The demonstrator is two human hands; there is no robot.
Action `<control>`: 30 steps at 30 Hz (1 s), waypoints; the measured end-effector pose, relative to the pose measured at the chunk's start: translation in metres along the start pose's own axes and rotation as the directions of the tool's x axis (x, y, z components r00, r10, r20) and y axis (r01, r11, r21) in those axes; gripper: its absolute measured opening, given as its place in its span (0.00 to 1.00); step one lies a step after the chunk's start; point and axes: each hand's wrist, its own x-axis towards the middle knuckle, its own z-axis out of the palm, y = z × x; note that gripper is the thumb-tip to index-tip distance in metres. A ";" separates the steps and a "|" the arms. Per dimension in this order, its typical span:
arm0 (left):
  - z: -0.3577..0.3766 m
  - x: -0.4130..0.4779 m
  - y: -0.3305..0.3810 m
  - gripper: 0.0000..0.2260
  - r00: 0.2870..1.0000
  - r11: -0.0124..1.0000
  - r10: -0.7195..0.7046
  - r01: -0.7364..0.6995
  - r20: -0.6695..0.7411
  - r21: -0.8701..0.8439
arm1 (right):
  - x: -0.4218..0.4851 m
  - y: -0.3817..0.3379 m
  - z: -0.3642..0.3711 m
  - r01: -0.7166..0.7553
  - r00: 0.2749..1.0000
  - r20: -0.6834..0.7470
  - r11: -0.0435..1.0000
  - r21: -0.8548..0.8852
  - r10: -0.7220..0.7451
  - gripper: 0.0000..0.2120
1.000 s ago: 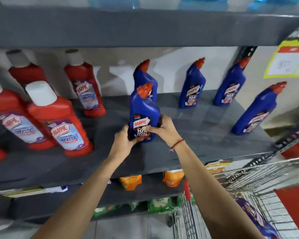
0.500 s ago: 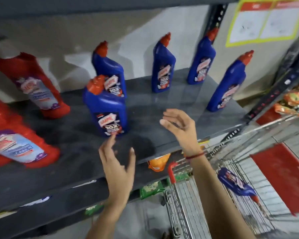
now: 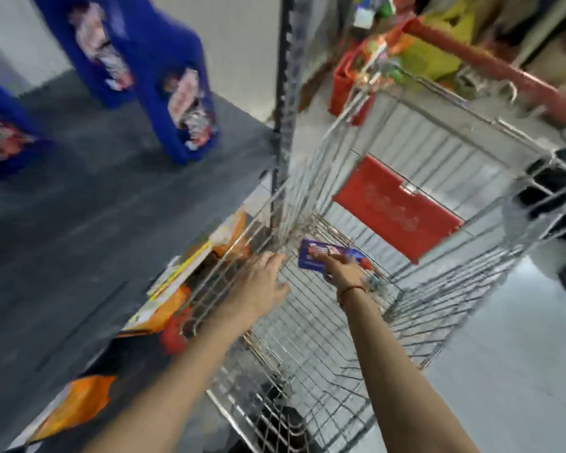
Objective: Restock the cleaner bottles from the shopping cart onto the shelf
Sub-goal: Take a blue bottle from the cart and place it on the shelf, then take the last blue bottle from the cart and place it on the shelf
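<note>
One blue cleaner bottle (image 3: 317, 257) lies on its side on the wire floor of the shopping cart (image 3: 464, 125). My right hand (image 3: 344, 272) reaches down into the cart and rests on this bottle, fingers spread over its label; the blur hides any grip. My left hand (image 3: 262, 282) hovers open at the cart's near left wall, holding nothing. On the dark grey shelf (image 3: 111, 207) at the upper left stand blurred blue bottles: one near the shelf's right end (image 3: 185, 106), one behind it (image 3: 102, 44), one at the left edge (image 3: 0, 135).
The cart has a red child-seat flap (image 3: 396, 207) and a red handle (image 3: 490, 70). A black shelf upright (image 3: 285, 93) stands between shelf and cart. Orange packets (image 3: 164, 308) lie on the lower shelf, against the cart. Pale floor shows on the right.
Both hands have left the shelf and dropped into the cart. My view has swung right and down, and my right hand has reached the lying bottle.
</note>
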 end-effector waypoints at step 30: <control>0.153 0.130 -0.049 0.53 0.989 0.969 -0.090 0.059 0.121 0.242 | 0.085 0.094 0.011 -0.328 0.917 -0.014 0.772 0.544 0.400 0.24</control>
